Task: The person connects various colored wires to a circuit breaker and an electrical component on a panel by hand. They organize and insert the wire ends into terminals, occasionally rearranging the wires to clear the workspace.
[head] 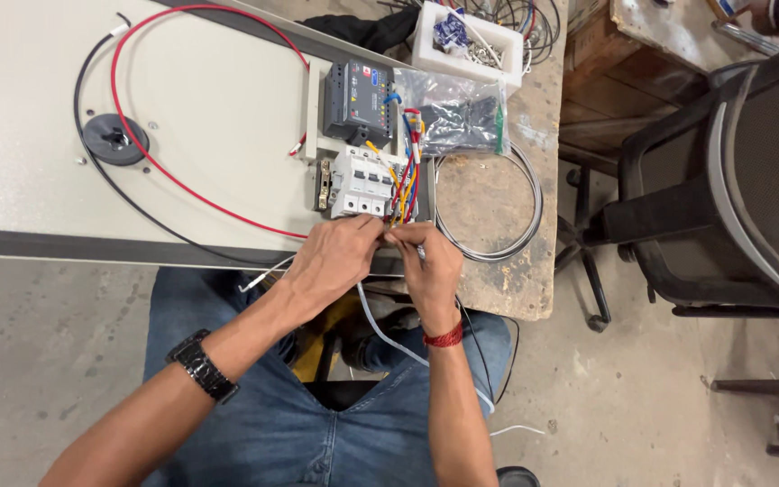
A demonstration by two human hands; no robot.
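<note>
A large pale grey enclosure panel (pixel 209 99) lies flat across the bench, with a black cable gland (pixel 114 138) set in it and a long red wire (pixel 193 191) and a black wire (pixel 92 153) looping over its face. To the right stands a dark office chair (pixel 732 171), and beside the panel the worn wooden bench (pixel 507 261) carries a grey cable coil (pixel 520 212), a clear plastic bag of parts (pixel 457 113) and a white foam tray of small fittings (pixel 466 41). On the panel's right edge a dark grey module (pixel 356 101) sits above a white circuit breaker (pixel 364 183). A bundle of red, yellow and blue wires (pixel 405 180) already runs from the module down past the breaker, so part of the wiring looks done; the lower ends appear not yet seated, and the red and black loops lie loose. The left hand (pixel 335 257) and the right hand (pixel 430 261) meet just below the breaker, fingertips pressed together and pinching the ends of that coloured bundle. A pale cable (pixel 389 338) trails down between the knees
</note>
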